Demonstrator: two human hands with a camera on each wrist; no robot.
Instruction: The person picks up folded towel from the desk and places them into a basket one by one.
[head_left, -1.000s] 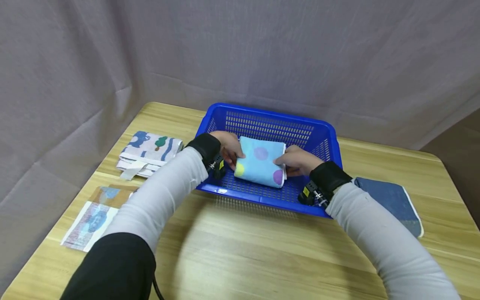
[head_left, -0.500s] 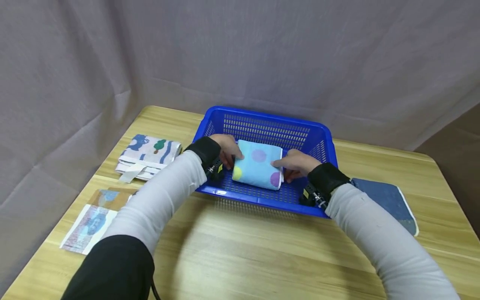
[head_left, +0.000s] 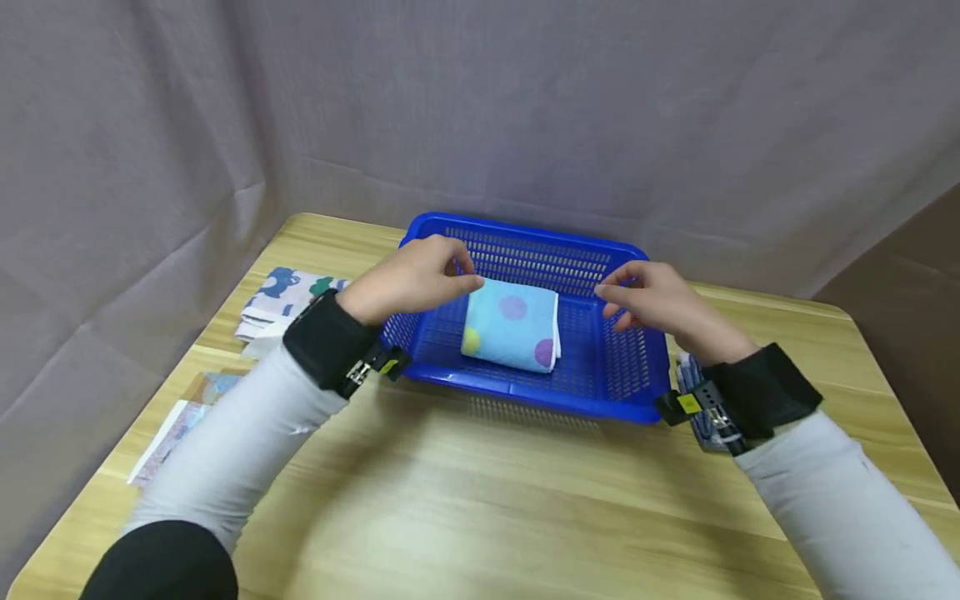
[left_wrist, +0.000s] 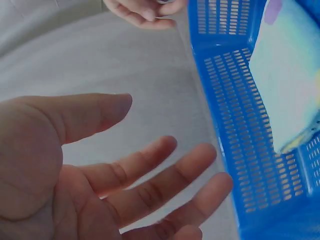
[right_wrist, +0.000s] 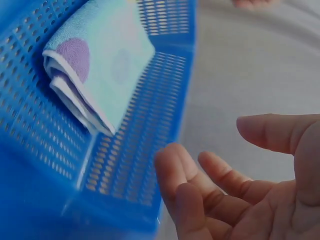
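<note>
A folded light-blue towel (head_left: 512, 325) with purple and yellow dots lies in the blue plastic basket (head_left: 517, 398). My left hand (head_left: 420, 279) is raised over the basket's left side, its fingers relaxed and thumb apart, holding nothing. Over the right side hovers my right hand (head_left: 652, 300), also with nothing in it. Both wrist views show bare palms with loosely bent fingers; the towel (left_wrist: 287, 75) sits beyond the left fingers in the left wrist view. In the right wrist view the towel's white-edged layers (right_wrist: 80, 100) face me.
Left of the basket lies a folded white towel (head_left: 288, 292) with blue and green figures, partly behind the left wrist. Nearer on the table (head_left: 465, 492) is a printed flat piece (head_left: 168, 437), partly covered by the left sleeve. A blue folded cloth (head_left: 701, 425) shows beside the right wrist.
Both hands have let go of the dotted towel, lifted and drawn apart, left hand leftward and right hand rightward. The towel stays in the basket.
</note>
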